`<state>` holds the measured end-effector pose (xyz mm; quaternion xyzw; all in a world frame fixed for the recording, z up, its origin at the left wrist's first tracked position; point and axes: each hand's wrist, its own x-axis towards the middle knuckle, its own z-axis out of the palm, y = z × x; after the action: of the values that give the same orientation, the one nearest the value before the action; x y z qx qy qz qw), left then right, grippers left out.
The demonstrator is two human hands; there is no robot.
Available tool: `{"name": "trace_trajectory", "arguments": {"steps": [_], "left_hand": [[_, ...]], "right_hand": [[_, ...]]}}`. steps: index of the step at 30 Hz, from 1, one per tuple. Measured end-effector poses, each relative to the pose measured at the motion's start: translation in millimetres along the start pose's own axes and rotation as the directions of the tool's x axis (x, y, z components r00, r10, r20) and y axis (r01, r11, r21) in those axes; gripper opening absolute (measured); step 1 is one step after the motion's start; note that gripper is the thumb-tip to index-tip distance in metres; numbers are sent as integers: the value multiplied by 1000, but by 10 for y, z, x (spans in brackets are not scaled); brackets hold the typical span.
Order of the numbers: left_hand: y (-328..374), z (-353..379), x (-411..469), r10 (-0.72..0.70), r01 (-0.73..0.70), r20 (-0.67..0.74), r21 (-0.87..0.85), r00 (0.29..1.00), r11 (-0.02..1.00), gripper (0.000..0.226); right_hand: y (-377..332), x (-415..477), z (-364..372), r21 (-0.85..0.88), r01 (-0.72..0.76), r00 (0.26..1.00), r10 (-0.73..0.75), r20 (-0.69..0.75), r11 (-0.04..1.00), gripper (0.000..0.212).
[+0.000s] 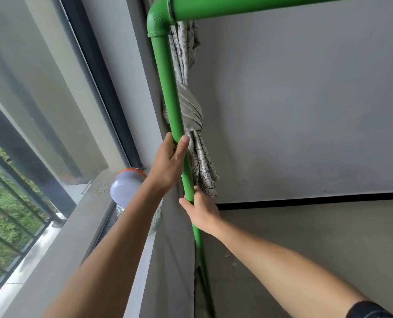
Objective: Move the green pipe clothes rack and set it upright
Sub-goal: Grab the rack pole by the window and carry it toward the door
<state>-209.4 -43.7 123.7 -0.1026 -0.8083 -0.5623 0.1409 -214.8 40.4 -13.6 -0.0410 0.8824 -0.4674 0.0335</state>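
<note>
The green pipe clothes rack point(166, 83) runs up the middle of the head view as one long post, with an elbow joint at the top and a crossbar going off to the upper right. My left hand point(168, 164) is wrapped around the post about halfway up, thumb pointing upward. My right hand point(201, 211) grips the same post just below the left hand. The post's lower end runs out of view at the bottom, so the rack's feet are hidden.
A knotted patterned grey curtain point(194, 115) hangs right behind the post against the grey wall point(305, 111). A large window point(41, 99) and its grey sill point(60, 237) lie to the left. A bulb-shaped thing with an orange ring point(126, 182) sits on the sill near my left wrist.
</note>
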Motion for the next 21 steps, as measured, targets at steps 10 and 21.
{"name": "trace_trajectory", "arguments": {"steps": [10, 21], "left_hand": [[430, 895, 67, 150, -147, 148, -35, 978, 989, 25], [1015, 2258, 151, 335, -260, 365, -240, 868, 935, 34]], "right_hand": [[556, -197, -825, -48, -44, 983, 34, -183, 998, 35], [1404, -455, -1976, 226, 12, 873, 100, -478, 974, 54]]}}
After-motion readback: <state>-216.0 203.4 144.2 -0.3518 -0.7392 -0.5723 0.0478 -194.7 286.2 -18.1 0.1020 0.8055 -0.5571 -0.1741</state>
